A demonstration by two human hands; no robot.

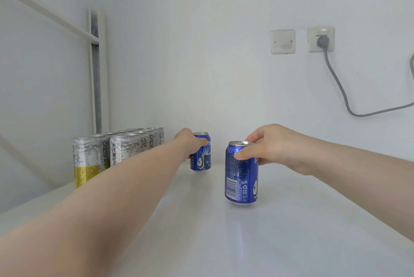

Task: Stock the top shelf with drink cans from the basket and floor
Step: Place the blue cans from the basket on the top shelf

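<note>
Two blue drink cans stand upright on the white top shelf point(291, 232). My left hand point(191, 142) reaches far back and grips the far blue can point(201, 160) near its top, close to the back wall. My right hand point(266, 146) grips the near blue can point(240, 176) round its upper part, thumb on the front, fingers over the rim. The near can's base rests on the shelf at mid-depth. The basket and the floor are out of view.
Two rows of several tall white-and-yellow cans point(89, 160) stand along the shelf's left side, beside a white frame post point(96, 75). On the wall at right are a blank plate point(282, 41) and a socket point(320, 39) with a grey cable point(340, 88).
</note>
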